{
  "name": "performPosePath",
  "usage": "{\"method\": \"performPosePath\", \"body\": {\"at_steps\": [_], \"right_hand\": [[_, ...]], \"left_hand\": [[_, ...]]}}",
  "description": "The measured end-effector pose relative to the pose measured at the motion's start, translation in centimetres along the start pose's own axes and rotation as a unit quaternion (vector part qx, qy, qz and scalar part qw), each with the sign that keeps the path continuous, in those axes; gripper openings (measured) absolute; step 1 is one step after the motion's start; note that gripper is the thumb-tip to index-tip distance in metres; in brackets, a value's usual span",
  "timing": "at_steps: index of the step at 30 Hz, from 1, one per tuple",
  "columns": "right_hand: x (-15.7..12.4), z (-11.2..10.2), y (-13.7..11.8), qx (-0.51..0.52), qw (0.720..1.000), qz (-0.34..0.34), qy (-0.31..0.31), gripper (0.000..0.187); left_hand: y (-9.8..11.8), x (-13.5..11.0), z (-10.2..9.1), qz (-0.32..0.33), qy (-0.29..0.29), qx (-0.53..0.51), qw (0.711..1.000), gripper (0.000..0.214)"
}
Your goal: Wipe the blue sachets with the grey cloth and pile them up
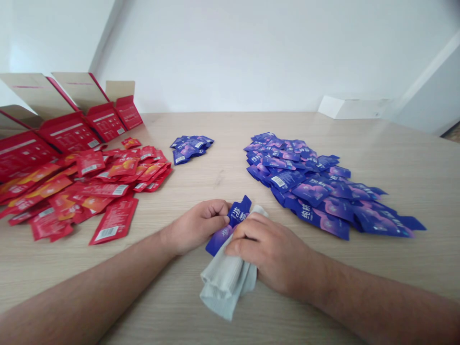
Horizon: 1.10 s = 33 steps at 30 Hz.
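My left hand [196, 225] pinches a blue sachet [233, 221] with white characters, holding it just above the wooden table [223, 177]. My right hand [269, 251] is closed around a pale grey cloth [226, 282] and presses it against the sachet's right side. The cloth hangs down from under my right palm onto the table. Both hands meet at the table's near middle.
A large heap of blue sachets [323, 191] spreads to the right. A small pile of blue sachets [190, 148] lies further back. Red sachets [89, 187] cover the left side, with open red cartons [68, 129] behind them. A white box [352, 108] sits at the far right.
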State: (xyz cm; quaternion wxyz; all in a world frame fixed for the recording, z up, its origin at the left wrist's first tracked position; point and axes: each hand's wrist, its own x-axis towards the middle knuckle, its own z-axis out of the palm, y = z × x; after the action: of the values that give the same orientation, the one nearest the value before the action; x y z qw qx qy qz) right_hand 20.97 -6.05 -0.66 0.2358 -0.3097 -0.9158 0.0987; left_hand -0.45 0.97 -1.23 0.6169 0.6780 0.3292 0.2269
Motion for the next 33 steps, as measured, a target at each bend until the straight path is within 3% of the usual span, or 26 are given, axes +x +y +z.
{"method": "performPosePath", "body": {"at_steps": [5,10,15,20,26,31,33], "right_hand": [[-0.03,-0.22,0.47,-0.003,0.998,0.042,0.037,0.019],[-0.07,0.01,0.13,0.001,1.0,-0.002,0.004,0.015],[-0.01,-0.17,0.53,-0.006,0.998,0.039,0.05,0.018],[0.02,0.03,0.07,-0.001,1.0,-0.003,0.012,0.014],[0.04,-0.1,0.51,-0.008,0.998,0.043,0.052,0.019],[-0.01,-0.09,0.07,0.004,1.0,0.005,0.004,0.016],[-0.03,-0.17,0.1,0.005,1.0,0.014,0.012,0.017]], "left_hand": [[0.02,-0.04,0.11,0.0,0.001,-0.004,1.0,0.024],[0.1,0.0,-0.01,-0.002,0.009,0.016,1.0,0.023],[0.1,-0.09,0.11,-0.011,0.005,0.008,1.0,0.024],[0.03,0.04,-0.05,0.004,0.006,0.022,1.0,0.023],[-0.27,-0.04,-0.08,0.001,-0.004,0.003,1.0,0.024],[-0.23,0.02,-0.15,0.006,0.001,0.019,1.0,0.023],[-0.16,0.01,-0.12,0.002,0.003,0.019,1.0,0.023]]}}
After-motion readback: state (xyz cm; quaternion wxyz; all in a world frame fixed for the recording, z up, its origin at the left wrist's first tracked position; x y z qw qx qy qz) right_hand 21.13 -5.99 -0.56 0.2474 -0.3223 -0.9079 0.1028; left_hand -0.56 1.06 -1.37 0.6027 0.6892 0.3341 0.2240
